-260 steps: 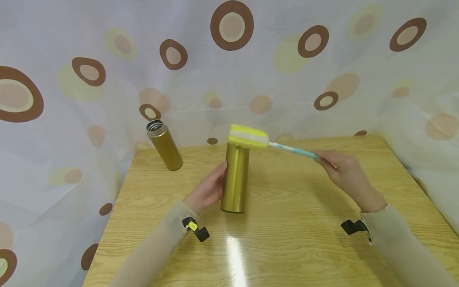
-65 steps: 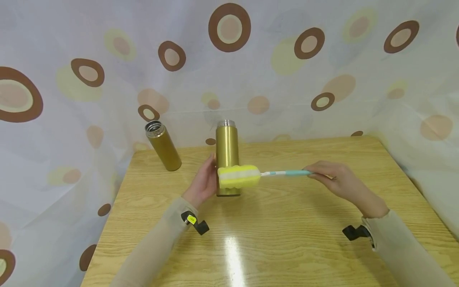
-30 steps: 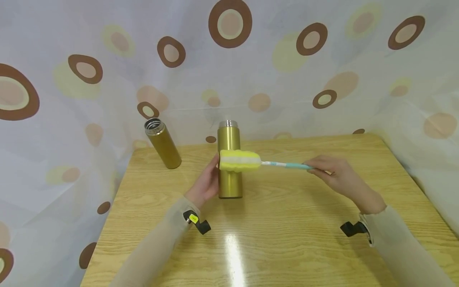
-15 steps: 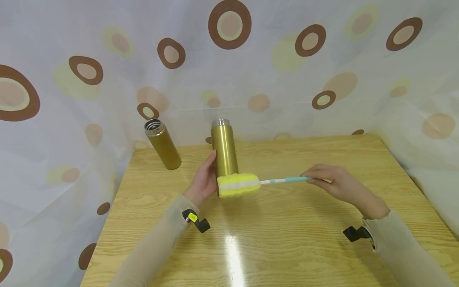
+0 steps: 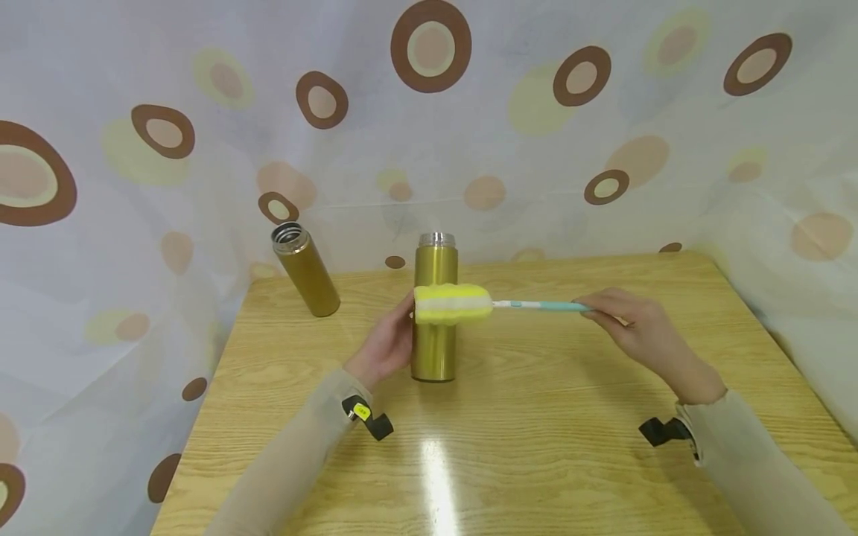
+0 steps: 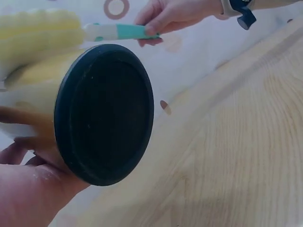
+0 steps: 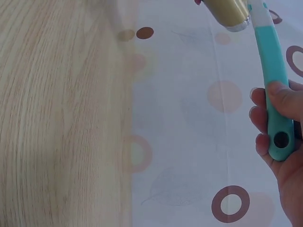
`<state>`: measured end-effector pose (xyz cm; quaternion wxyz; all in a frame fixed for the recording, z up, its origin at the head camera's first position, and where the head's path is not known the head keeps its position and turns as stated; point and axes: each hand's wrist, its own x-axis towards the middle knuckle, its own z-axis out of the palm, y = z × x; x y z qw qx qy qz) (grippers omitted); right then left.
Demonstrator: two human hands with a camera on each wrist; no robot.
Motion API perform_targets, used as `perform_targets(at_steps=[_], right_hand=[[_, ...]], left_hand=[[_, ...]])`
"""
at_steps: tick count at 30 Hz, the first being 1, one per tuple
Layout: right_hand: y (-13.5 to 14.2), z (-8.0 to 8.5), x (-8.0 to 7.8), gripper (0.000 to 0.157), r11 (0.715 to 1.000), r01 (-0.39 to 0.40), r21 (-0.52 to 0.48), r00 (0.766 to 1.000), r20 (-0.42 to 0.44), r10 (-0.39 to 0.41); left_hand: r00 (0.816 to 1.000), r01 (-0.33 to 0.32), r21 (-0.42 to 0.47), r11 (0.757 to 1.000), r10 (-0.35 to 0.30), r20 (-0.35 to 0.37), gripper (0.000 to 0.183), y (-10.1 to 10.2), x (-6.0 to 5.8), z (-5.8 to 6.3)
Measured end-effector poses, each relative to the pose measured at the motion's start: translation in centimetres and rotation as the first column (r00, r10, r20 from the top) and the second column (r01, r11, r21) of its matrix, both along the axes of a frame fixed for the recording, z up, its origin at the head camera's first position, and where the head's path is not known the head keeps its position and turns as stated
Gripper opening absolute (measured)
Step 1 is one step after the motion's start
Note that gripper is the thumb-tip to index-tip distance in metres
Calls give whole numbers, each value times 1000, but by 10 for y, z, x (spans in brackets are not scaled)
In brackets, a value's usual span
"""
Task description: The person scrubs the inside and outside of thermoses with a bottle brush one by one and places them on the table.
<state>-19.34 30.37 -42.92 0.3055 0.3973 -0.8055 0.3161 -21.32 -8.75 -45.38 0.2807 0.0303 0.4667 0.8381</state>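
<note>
My left hand (image 5: pixel 389 344) grips a gold thermos flask (image 5: pixel 436 356) from its left side, holding it nearly upright above the table. Its steel neck carries no lid, and its dark base (image 6: pixel 106 113) faces the left wrist camera. My right hand (image 5: pixel 637 327) pinches the teal handle (image 7: pixel 272 56) of a bottle brush, thumb on top and fingers beneath. The brush's yellow and white sponge head (image 5: pixel 453 304) lies crosswise over the front of the flask's upper body. Part of the left fingers is hidden behind the flask in the head view.
A second gold flask (image 5: pixel 307 272), also without a lid, stands at the back left of the wooden table (image 5: pixel 570 447). A patterned cloth (image 5: pixel 496 149) hangs behind the table and along both sides.
Earlier the sponge lay over the flask's mouth; since then it has moved up and down along the flask's body. In the last half second it rose, and the flask shifted slightly right and straightened.
</note>
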Motion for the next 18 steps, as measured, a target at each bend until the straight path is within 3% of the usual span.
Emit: perform_targets(at_steps=[4, 6, 9, 12, 15, 18], right_hand=[[-1, 3, -1, 52, 997, 70, -45, 997, -9, -71], [-1, 4, -1, 46, 994, 89, -68, 996, -7, -89], [-2, 4, -1, 25, 988, 125, -93, 992, -14, -127], [-3, 3, 0, 19, 982, 157, -103, 987, -10, -159], [-6, 2, 0, 18, 982, 160, -98, 987, -14, -163], [-7, 1, -1, 29, 988, 136, -80, 990, -25, -138]], left_hand=[[999, 29, -32, 999, -31, -43, 48, 3, 3, -5], [998, 33, -50, 998, -36, -56, 51, 4, 4, -7], [996, 52, -56, 997, -56, -67, 46, 6, 6, -9], [995, 63, -57, 996, -68, -79, 43, 6, 6, -11], [996, 55, -51, 997, -58, -65, 46, 6, 6, -10], [999, 39, -37, 999, -41, -35, 51, 6, 6, -6]])
